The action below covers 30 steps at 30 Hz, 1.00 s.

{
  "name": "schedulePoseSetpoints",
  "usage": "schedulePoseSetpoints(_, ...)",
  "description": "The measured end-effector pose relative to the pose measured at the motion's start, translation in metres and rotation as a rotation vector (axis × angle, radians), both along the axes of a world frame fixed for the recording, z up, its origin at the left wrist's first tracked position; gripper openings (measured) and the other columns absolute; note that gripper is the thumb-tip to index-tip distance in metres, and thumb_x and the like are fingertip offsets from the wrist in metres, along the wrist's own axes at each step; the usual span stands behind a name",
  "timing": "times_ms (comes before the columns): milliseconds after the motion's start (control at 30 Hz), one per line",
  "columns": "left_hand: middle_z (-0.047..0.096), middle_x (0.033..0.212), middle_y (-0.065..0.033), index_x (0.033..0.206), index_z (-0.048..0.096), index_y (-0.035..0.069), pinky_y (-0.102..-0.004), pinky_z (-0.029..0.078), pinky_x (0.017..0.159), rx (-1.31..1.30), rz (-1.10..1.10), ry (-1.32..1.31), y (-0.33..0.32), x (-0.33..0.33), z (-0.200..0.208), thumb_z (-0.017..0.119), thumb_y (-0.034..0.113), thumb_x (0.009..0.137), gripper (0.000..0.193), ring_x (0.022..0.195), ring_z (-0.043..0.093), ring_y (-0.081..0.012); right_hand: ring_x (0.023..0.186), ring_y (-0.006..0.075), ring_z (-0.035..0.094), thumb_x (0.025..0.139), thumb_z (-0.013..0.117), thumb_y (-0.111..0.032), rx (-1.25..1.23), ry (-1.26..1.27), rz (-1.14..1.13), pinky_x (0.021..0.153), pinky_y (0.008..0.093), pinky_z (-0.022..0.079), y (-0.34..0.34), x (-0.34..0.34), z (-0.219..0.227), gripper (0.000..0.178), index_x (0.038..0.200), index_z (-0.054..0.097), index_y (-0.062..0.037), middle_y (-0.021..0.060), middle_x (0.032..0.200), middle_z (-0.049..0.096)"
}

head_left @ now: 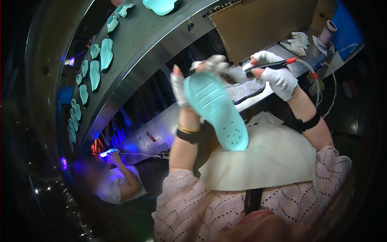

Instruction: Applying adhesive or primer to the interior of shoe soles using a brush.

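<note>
My left hand (179, 88), in a white glove with bare fingertips, grips a turquoise shoe sole (215, 109) in front of my chest. The sole is tilted, with grooves across its upper part and small holes near its lower end. My right hand (276, 76), gloved the same way, is closed round a black pen-shaped tool (272, 65) with a red end and a pale hose. The tool's tip points toward the sole's upper end, where a whitish blur hides details. Beneath the hands is a dark-rimmed tray (252, 97) with white material in it.
A curved conveyor (139, 44) carries several turquoise soles (106, 54) along the left. Behind my hands stands a cardboard sheet (258, 28). White gloves (296, 43) and a pinkish roll (327, 32) lie at right. Another person (121, 181) works at lower left under blue light.
</note>
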<state>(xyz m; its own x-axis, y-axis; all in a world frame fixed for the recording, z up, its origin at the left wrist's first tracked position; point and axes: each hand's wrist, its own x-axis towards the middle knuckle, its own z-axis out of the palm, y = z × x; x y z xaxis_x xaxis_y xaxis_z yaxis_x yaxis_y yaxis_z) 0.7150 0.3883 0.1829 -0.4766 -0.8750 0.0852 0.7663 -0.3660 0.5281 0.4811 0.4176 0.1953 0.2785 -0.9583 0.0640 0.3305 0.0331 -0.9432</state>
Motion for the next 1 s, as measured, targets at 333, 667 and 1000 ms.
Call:
schedulePoseSetpoints(333, 0.055, 0.116, -0.0127, 0.125, 0.045, 0.005, -0.0385, 0.046, 0.087, 0.061, 0.085, -0.069, 0.031, -0.060, -0.028, 0.036, 0.068, 0.081, 0.078, 0.100, 0.056, -0.0261, 0.085, 0.0102, 0.058, 0.079, 0.061, 0.001, -0.219, -0.003, -0.295, 0.077, 0.0248, 0.047, -0.018, 0.025, -0.018, 0.013, 0.091, 0.056, -0.0027, 0.0052, 0.093, 0.061)
schedulePoseSetpoints(667, 0.054, 0.116, -0.0095, 0.122, 0.047, 0.007, -0.0332, 0.044, 0.088, 0.112, 0.090, -0.093, 0.024, -0.045, -0.037, 0.035, 0.068, 0.081, 0.074, 0.100, 0.055, -0.0211, 0.081, 0.0089, 0.058, 0.076, 0.064, 0.001, -0.456, 0.158, -0.256, 0.073, 0.0233, 0.047, 0.005, 0.045, -0.015, 0.011, 0.085, 0.060, -0.0029, 0.0029, 0.084, 0.060)
schedulePoseSetpoints(1000, 0.044, 0.128, -0.0221, 0.126, 0.041, -0.001, -0.0473, 0.035, 0.100, 0.169, 0.045, 0.116, 0.025, -0.039, -0.052, 0.035, 0.065, 0.081, 0.080, 0.115, 0.046, -0.0376, 0.083, 0.0101, 0.058, 0.077, 0.063, 0.001, -0.493, 0.368, -0.085, 0.076, 0.0243, 0.047, 0.037, 0.030, -0.037, 0.011, 0.087, 0.059, -0.0020, 0.0051, 0.089, 0.063)
